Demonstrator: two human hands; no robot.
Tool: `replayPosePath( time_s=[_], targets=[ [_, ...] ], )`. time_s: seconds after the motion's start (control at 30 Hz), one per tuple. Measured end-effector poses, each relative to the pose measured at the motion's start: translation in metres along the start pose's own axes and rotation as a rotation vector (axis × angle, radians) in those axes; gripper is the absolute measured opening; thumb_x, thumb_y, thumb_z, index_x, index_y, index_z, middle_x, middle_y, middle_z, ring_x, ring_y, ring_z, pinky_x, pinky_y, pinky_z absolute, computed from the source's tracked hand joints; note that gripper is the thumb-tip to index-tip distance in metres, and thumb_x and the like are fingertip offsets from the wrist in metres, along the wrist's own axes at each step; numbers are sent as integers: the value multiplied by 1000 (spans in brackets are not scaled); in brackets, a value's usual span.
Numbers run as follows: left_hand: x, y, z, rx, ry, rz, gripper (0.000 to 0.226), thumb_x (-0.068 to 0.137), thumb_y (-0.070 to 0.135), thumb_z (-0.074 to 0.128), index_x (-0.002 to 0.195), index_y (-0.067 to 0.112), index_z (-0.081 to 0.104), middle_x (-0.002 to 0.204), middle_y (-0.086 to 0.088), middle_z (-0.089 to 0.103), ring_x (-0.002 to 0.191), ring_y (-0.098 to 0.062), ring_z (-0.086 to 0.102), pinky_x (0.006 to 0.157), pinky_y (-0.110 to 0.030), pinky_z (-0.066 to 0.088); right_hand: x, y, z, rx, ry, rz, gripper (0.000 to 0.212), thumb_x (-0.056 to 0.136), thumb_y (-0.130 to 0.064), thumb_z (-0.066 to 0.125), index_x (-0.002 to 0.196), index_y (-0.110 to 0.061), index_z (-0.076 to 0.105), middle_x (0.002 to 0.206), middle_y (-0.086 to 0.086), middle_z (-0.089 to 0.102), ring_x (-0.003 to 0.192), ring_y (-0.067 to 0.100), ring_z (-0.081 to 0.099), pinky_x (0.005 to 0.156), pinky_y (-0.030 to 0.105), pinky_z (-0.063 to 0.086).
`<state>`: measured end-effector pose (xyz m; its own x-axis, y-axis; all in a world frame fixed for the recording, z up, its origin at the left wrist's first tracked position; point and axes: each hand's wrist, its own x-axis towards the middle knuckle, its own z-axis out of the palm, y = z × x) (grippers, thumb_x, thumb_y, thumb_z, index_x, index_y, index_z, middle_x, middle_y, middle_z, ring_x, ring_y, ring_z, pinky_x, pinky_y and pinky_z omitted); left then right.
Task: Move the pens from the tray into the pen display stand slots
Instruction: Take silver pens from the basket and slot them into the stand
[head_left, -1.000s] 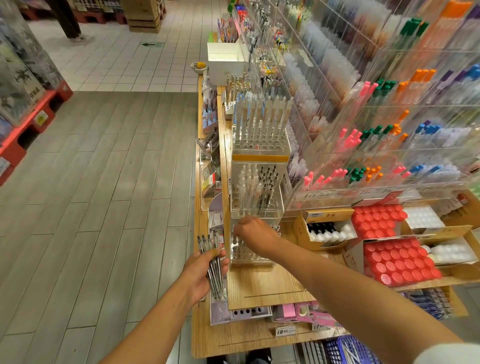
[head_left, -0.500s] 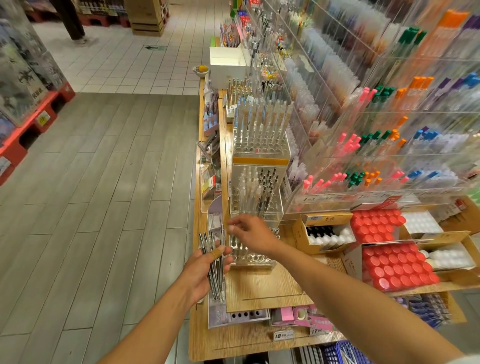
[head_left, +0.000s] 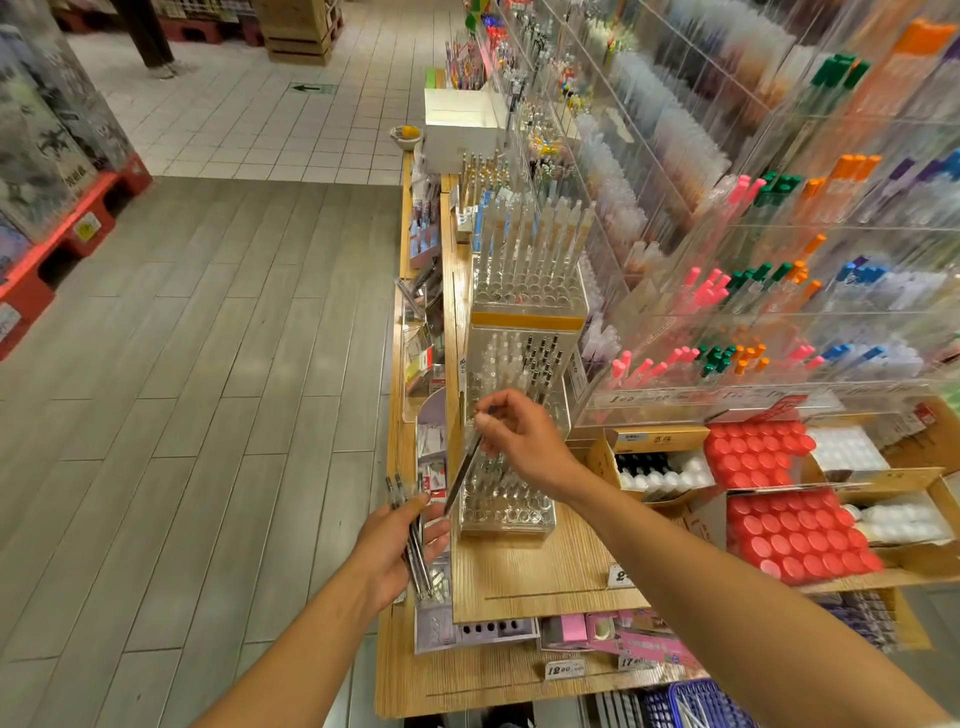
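Right hand (head_left: 524, 441) has just lifted from the clear acrylic slotted stand (head_left: 506, 512), now pinching one slim dark pen (head_left: 464, 474) drawn from the bundle of pens (head_left: 413, 540) gripped in the left hand (head_left: 397, 551), ready for slotting.

Near stand slots (head_left: 506, 506) open from above; taller stand tier (head_left: 519, 374) blocks behind.

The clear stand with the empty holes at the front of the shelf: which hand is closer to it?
The right hand. It hovers directly over the clear stand, pinching a single pen. The left hand sits beside the stand's left edge, gripping a bundle of pens.
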<state>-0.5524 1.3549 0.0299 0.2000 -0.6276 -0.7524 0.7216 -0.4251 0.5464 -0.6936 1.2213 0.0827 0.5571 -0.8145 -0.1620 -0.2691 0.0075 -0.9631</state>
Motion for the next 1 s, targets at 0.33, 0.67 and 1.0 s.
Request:
replayPosePath(
  time_s=[0.33, 0.67, 1.0],
  targets=[
    [8, -3, -13, 41, 106, -31, 26, 102, 12, 49, 126, 1, 51, 97, -16, 69, 72, -23, 66, 55, -32, 57, 9, 31, 5, -725, -32, -193, 15, 101, -22, 49, 109, -13, 58, 89, -8, 56, 77, 8, 51, 68, 23, 38],
    [9, -1, -12, 66, 111, -37, 27, 102, 11, 48, 127, 1, 52, 93, -15, 70, 69, -22, 66, 55, -31, 56, 7, 46, 8, -945, -102, -242, 22, 98, -22, 55, 109, -7, 67, 107, 7, 61, 98, 22, 57, 87, 34, 48],
    [4, -10, -5, 65, 88, -27, 21, 99, 8, 55, 117, -1, 60, 78, -12, 70, 61, -20, 65, 53, -29, 58, 9, 58, 27, -1061, -2, -242, 20, 93, -20, 59, 88, -7, 72, 89, 3, 52, 93, 27, 52, 74, 36, 41]
  ],
)
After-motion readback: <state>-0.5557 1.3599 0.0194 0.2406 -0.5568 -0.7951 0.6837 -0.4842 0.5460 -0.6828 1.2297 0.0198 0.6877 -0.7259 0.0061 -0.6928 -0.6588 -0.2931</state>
